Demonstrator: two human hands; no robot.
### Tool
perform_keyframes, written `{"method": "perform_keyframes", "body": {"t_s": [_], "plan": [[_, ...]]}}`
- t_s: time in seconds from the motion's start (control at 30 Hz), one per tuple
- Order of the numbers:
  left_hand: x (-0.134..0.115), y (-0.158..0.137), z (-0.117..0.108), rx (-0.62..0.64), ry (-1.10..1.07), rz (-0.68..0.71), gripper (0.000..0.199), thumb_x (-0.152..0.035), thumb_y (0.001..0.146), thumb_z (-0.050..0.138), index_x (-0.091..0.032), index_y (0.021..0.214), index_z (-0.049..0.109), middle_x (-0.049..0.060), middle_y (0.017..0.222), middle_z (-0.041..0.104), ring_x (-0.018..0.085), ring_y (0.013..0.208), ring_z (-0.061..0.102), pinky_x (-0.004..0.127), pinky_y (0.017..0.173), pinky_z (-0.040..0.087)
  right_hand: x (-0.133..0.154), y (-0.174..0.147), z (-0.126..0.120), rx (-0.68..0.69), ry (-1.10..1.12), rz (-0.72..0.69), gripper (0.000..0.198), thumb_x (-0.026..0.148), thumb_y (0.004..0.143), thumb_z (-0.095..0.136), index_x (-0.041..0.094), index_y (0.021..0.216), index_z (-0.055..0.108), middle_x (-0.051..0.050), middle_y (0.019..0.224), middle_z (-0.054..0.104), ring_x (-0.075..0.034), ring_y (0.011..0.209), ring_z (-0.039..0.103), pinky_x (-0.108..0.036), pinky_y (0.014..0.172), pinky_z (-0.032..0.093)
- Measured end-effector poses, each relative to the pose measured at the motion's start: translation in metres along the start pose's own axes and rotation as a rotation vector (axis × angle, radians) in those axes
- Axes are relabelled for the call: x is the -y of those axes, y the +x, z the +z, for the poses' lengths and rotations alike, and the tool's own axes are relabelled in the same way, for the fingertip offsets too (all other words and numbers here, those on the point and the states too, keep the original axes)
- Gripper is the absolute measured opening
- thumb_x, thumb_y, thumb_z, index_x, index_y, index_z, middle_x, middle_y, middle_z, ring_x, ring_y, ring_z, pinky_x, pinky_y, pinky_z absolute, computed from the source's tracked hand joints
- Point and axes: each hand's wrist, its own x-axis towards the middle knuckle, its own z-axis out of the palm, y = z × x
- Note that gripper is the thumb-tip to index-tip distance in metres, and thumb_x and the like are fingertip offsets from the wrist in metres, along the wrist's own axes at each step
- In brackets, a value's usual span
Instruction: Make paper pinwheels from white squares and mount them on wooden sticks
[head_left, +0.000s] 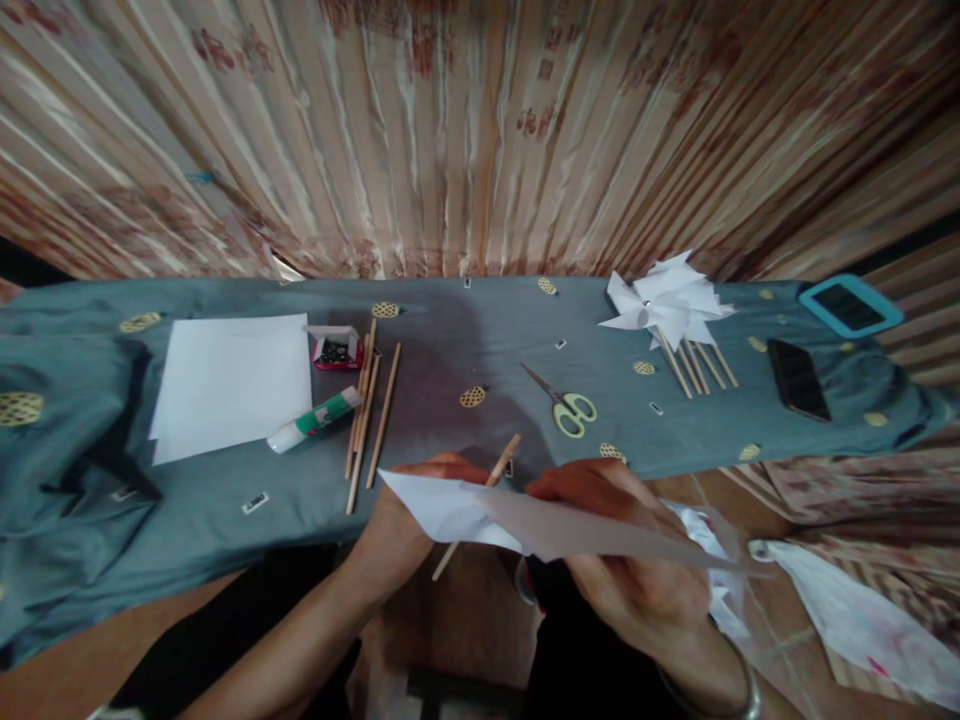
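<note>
In front of me at the table's near edge is a folded white paper pinwheel [495,515], seen nearly edge-on. My left hand [424,500] is closed at its left side, fingers partly hidden behind the paper. A thin wooden stick [504,460] slants behind the pinwheel, with one end showing above and the other below; whether it is joined to the paper cannot be made out. On the right, my right hand [630,560] grips the paper, which covers some of its fingers. Scissors [566,405] with pale green handles lie just beyond my hands, blades pointing away to the left.
White paper sheets [232,385], a glue stick [315,420], a small red box [337,350] and loose wooden sticks [364,420] lie on the left. Finished pinwheels [671,300], a phone [799,380] and a blue-framed tablet [851,305] are at right. A curtain [465,150] hangs behind the table.
</note>
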Motion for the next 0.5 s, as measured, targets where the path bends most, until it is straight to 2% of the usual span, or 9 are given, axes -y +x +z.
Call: {"method": "perform_keyframes", "body": {"t_s": [0.17, 0.3, 0.37, 0.5], "plan": [[-0.007, -0.005, -0.001, -0.006, 0.004, -0.005, 0.011, -0.025, 0.07, 0.068, -0.018, 0.062, 0.071, 0.002, 0.068, 0.064, 0.013, 0.058, 0.057, 0.024, 0.059, 0.048, -0.005, -0.005, 0.002, -0.013, -0.005, -0.014, 0.038, 0.014, 0.09, 0.052, 0.024, 0.126, 0.053, -0.004, 0.1, 0.072, -0.018, 0.092, 0.068, -0.027, 0.078, 0.059], [0.0, -0.006, -0.003, 0.002, 0.004, 0.017, 0.006, -0.023, 0.069, 0.07, -0.021, 0.068, 0.076, 0.002, 0.069, 0.065, 0.012, 0.059, 0.058, 0.021, 0.055, 0.046, -0.009, -0.01, -0.001, 0.097, -0.043, 0.006, 0.037, 0.025, 0.091, 0.055, 0.023, 0.128, 0.054, -0.004, 0.107, 0.071, -0.02, 0.097, 0.068, -0.027, 0.084, 0.058], [0.004, -0.006, -0.003, -0.032, -0.054, -0.027, 0.005, -0.023, 0.067, 0.073, -0.021, 0.069, 0.077, 0.002, 0.07, 0.066, 0.011, 0.058, 0.058, 0.02, 0.052, 0.044, -0.009, -0.01, -0.003, 0.145, -0.056, 0.014, 0.038, 0.028, 0.091, 0.056, 0.022, 0.129, 0.053, -0.004, 0.109, 0.07, -0.02, 0.097, 0.067, -0.027, 0.085, 0.058], [0.002, -0.006, -0.002, -0.08, -0.118, -0.133, 0.007, -0.024, 0.061, 0.078, -0.019, 0.066, 0.077, 0.002, 0.069, 0.064, 0.011, 0.056, 0.057, 0.019, 0.049, 0.044, -0.005, -0.004, -0.003, 0.131, -0.006, 0.009, 0.036, 0.027, 0.094, 0.052, 0.021, 0.129, 0.052, -0.005, 0.106, 0.071, -0.019, 0.097, 0.067, -0.027, 0.087, 0.056]]}}
